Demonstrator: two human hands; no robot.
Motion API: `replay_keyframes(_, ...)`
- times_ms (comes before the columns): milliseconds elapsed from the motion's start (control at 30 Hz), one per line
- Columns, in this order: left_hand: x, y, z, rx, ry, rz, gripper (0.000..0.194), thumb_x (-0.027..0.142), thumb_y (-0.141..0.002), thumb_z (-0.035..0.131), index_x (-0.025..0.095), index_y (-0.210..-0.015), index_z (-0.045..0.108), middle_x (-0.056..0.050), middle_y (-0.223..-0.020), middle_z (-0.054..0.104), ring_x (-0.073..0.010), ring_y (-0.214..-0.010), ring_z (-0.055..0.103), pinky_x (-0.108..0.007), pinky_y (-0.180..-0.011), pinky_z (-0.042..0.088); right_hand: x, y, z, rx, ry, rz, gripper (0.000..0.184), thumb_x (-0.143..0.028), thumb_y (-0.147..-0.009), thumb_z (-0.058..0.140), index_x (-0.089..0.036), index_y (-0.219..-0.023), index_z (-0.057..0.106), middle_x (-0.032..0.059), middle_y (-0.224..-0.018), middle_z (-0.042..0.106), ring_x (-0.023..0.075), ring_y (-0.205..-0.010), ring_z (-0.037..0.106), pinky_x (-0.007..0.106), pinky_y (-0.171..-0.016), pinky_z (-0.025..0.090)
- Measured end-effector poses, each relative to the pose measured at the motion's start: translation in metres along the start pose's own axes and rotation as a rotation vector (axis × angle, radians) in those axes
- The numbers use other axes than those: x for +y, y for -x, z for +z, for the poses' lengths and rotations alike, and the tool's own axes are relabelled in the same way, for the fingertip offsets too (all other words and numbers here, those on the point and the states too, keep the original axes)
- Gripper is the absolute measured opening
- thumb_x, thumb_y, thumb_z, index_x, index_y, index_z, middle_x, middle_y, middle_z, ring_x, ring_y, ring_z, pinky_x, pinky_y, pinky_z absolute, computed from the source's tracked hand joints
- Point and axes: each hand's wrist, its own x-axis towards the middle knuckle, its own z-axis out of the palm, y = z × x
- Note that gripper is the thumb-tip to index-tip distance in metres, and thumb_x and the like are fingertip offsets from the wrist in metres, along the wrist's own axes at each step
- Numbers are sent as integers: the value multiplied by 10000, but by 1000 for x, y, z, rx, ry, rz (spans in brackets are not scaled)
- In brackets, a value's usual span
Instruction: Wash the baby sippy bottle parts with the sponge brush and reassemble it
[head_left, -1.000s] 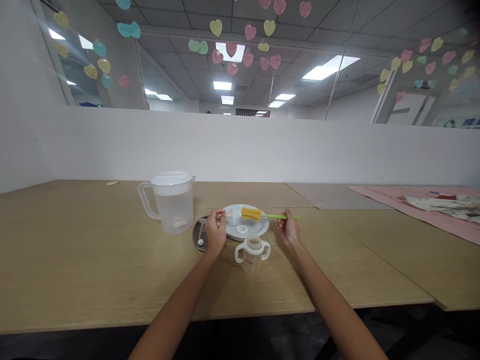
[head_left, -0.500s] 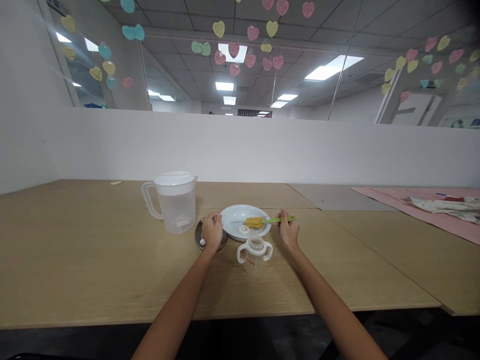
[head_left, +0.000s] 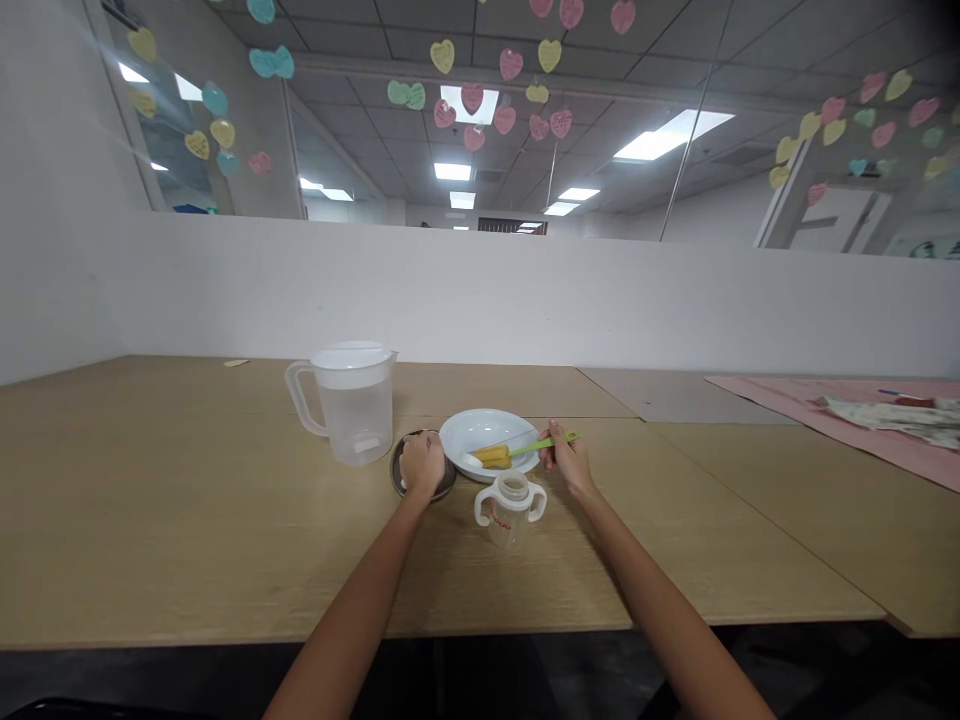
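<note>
My right hand (head_left: 568,460) grips the green handle of a bottle brush (head_left: 493,456) with a yellow sponge head. The sponge end lies low in a white bowl (head_left: 480,422), against a small white ring-like piece (head_left: 471,460) that it partly covers. Curled fingers of my left hand (head_left: 422,462) rest over a dark round dish (head_left: 397,476) at the bowl's left; what they hold, if anything, is hidden. Just in front of the bowl stands an open clear baby bottle (head_left: 510,518) with two white handles, touched by neither hand.
A lidded clear pitcher (head_left: 356,410) containing water stands left of the dish. Farther right, a pink cloth (head_left: 757,388) carries a patterned fabric (head_left: 892,418). A white wall (head_left: 480,300) closes off the table's back, and the wooden table's front edge lies under my forearms.
The brush has moved left and down in the bowl, onto the white piece, with my right hand following. My left hand has turned and lowered slightly over the dish.
</note>
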Motion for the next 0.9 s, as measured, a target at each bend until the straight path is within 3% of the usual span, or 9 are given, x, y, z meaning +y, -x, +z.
replay_keyframes(233,2,1,-1,-49,-35,-73,318,228,-820,351,197,-774,664,-137,-901,700,-292,-853,641,-342,-652,412,-3,2,2,2,-19,11,508,-666,-690,594,-164,-615,605,-17,-392,527,72,-287,394,190,-311,302)
replay_keyframes(567,2,1,0,-53,11,-66,209,152,-727,438,209,-798,626,-94,-857,699,-271,-839,644,-318,-636,394,-2,1,2,9,-58,30,505,-656,-676,617,-154,-622,609,-12,-393,526,72,-293,400,190,-319,309)
replay_keyframes(700,1,1,1,-40,34,-67,224,183,-784,393,204,-786,616,-96,-867,687,-259,-831,633,-322,-655,402,-1,1,1,-9,-29,10,506,-662,-691,595,-162,-620,606,-12,-399,533,74,-299,407,189,-329,314)
replay_keyframes(800,2,4,0,69,55,97,227,191,-814,374,196,-849,599,-82,-886,670,-232,-878,609,-326,-750,410,-1,0,1,-25,-26,0,501,-658,-683,608,-164,-603,596,-13,-393,530,75,-302,412,190,-337,318)
replay_keyframes(900,7,10,-1,99,5,475,196,202,-812,418,195,-901,593,-69,-923,657,-224,-924,576,-339,-833,386,0,0,1,-29,-32,-2,488,-647,-671,628,-163,-614,604,-18,-390,528,74,-299,409,190,-338,320)
